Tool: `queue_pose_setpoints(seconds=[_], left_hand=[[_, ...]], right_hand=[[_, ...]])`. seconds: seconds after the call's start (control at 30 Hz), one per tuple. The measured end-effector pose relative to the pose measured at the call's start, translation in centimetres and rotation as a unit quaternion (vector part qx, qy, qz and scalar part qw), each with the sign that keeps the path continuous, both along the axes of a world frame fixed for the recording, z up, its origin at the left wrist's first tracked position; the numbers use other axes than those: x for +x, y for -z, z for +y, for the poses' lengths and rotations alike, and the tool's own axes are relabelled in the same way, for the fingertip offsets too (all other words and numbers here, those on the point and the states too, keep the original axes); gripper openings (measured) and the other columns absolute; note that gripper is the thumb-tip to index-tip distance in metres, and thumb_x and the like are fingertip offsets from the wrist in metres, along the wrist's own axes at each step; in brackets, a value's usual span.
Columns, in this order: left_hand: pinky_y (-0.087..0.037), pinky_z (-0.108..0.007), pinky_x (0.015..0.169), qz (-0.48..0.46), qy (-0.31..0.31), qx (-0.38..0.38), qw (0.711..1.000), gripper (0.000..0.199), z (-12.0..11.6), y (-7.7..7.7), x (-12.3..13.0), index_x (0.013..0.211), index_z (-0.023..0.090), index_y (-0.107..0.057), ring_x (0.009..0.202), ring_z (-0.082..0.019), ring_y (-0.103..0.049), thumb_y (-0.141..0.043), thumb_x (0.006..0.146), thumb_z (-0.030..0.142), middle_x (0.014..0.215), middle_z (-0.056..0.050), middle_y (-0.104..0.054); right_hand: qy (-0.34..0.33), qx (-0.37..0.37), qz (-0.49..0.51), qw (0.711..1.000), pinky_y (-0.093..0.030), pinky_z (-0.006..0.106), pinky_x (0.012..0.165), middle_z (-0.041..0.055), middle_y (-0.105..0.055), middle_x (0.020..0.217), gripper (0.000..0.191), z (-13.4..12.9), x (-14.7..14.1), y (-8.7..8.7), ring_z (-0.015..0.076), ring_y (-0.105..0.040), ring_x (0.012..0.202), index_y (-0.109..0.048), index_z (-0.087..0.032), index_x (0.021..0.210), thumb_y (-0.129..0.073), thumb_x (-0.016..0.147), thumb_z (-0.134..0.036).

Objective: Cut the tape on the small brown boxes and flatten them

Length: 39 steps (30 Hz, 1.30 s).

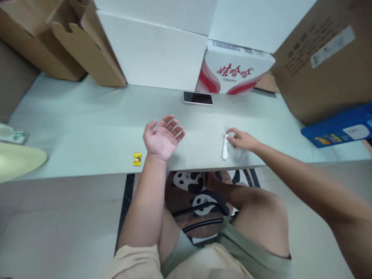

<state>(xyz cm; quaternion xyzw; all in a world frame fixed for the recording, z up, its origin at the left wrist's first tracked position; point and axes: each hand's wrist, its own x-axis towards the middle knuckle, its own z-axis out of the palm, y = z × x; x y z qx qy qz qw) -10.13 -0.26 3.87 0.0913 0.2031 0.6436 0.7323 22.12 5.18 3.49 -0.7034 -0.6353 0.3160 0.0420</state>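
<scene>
My left hand point(163, 140) is raised over the table's front part, palm up, with its fingers spread and nothing in it. Below and left of it, a small yellow wrapped packet point(137, 159) lies on the table near the front edge. My right hand point(243, 140) is further right, its fingertips curled around the upper end of a slim white stick-like tool point(224, 149). The tool's rounded lower end points toward the table's front edge; its exact kind is too small to tell. Beyond both hands, a phone point(198, 98) with a dark screen lies flat.
White boxes point(157, 50) and a red-and-white carton point(232, 71) line the back of the pale table point(78, 128). Open cardboard boxes point(84, 50) stand back left. A large brown carton point(325, 66) and a blue box point(340, 128) are at right. A pale green object point(20, 161) juts in at left.
</scene>
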Motion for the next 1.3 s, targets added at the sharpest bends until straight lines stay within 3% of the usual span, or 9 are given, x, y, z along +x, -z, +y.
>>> queue_pose_setpoints(seconds=[0.17,0.33,0.5,0.63,0.73,0.83,0.93,1.13,1.3], left_hand=[[-0.058,-0.032,0.071,-0.039,-0.018,0.026,0.999,0.037,-2.1,-0.4,-2.2,0.091,0.016,-0.071,0.070,-0.017,-0.071,-0.043,0.089,0.042,0.078,-0.005,-0.073],[-0.056,-0.030,0.071,-0.073,-0.057,0.036,0.995,0.034,-3.9,-0.6,-5.6,0.090,0.017,-0.070,0.070,-0.016,-0.070,-0.046,0.088,0.041,0.078,-0.004,-0.071],[-0.055,-0.029,0.071,-0.107,-0.096,0.038,0.989,0.034,-4.8,-0.8,-8.0,0.090,0.017,-0.068,0.068,-0.015,-0.068,-0.043,0.090,0.039,0.076,-0.003,-0.069],[-0.054,-0.029,0.070,-0.130,-0.116,0.036,0.984,0.035,-4.6,-0.9,-8.7,0.088,0.016,-0.067,0.066,-0.014,-0.066,-0.039,0.092,0.037,0.074,-0.003,-0.067],[-0.052,-0.028,0.069,-0.142,-0.131,0.030,0.981,0.031,-4.1,-0.9,-9.0,0.087,0.017,-0.066,0.065,-0.013,-0.064,-0.041,0.092,0.034,0.073,-0.002,-0.065],[-0.051,-0.029,0.071,-0.139,-0.146,0.019,0.979,0.028,-3.7,-0.8,-9.4,0.086,0.018,-0.065,0.065,-0.013,-0.062,-0.044,0.091,0.035,0.075,-0.003,-0.064],[-0.051,-0.031,0.074,-0.131,-0.157,0.012,0.979,0.028,-3.5,-0.7,-9.8,0.086,0.019,-0.065,0.067,-0.013,-0.060,-0.044,0.092,0.037,0.077,-0.003,-0.064],[-0.050,-0.031,0.074,-0.127,-0.157,-0.001,0.979,0.030,-3.4,-0.7,-9.7,0.085,0.018,-0.065,0.065,-0.013,-0.058,-0.043,0.094,0.036,0.076,-0.003,-0.062],[-0.047,-0.029,0.068,-0.125,-0.163,0.003,0.979,0.029,-3.4,-0.8,-8.9,0.084,0.018,-0.063,0.062,-0.012,-0.055,-0.043,0.093,0.037,0.074,-0.002,-0.059]], right_hand=[[-0.115,0.042,-0.105,0.987,-0.041,0.031,0.064,-0.0027,-0.058,0.060,0.033,-1.5,-4.4,0.1,0.0183,-0.053,0.058,-0.059,-0.025,0.105,-0.069,0.074,-0.027],[-0.175,0.107,-0.091,0.974,-0.046,0.031,0.064,0.0035,-0.069,0.084,0.035,0.0,-9.8,-1.6,0.0175,-0.059,0.064,-0.048,-0.023,0.106,-0.062,0.076,-0.031],[-0.221,0.155,-0.032,0.962,-0.048,0.030,0.068,0.0024,-0.064,0.081,0.006,3.9,-20.0,-3.4,0.0170,-0.060,0.074,-0.053,-0.022,0.087,-0.053,0.081,-0.024],[-0.234,0.199,0.040,0.951,-0.049,0.026,0.069,-0.0031,-0.054,0.068,0.007,6.3,-30.5,-5.6,0.0109,-0.054,0.064,-0.058,-0.018,0.084,-0.057,0.079,-0.012],[-0.226,0.210,0.091,0.947,-0.051,0.025,0.072,-0.0083,-0.046,0.063,0.023,7.3,-37.5,-8.1,0.0026,-0.053,0.057,-0.060,-0.006,0.105,-0.047,0.087,-0.004],[-0.229,0.223,0.139,0.937,-0.050,0.022,0.064,-0.0107,-0.050,0.065,0.060,8.3,-42.4,-10.4,-0.0008,-0.055,0.051,-0.041,-0.009,0.146,-0.035,0.087,0.003],[-0.229,0.206,0.125,0.943,-0.046,0.020,0.057,-0.0065,-0.062,0.075,0.074,9.3,-44.5,-11.3,0.0019,-0.063,0.054,-0.021,-0.018,0.159,-0.032,0.088,0.003],[-0.191,0.178,0.147,0.954,-0.049,0.022,0.050,0.0030,-0.070,0.106,0.064,8.8,-43.9,-9.9,-0.0015,-0.060,0.046,-0.042,-0.013,0.147,-0.053,0.086,0.002],[-0.181,0.167,0.139,0.959,-0.045,0.021,0.046,0.0010,-0.070,0.110,0.087,9.1,-44.0,-11.0,-0.0008,-0.060,0.042,-0.015,-0.033,0.160,-0.034,0.086,0.008]])
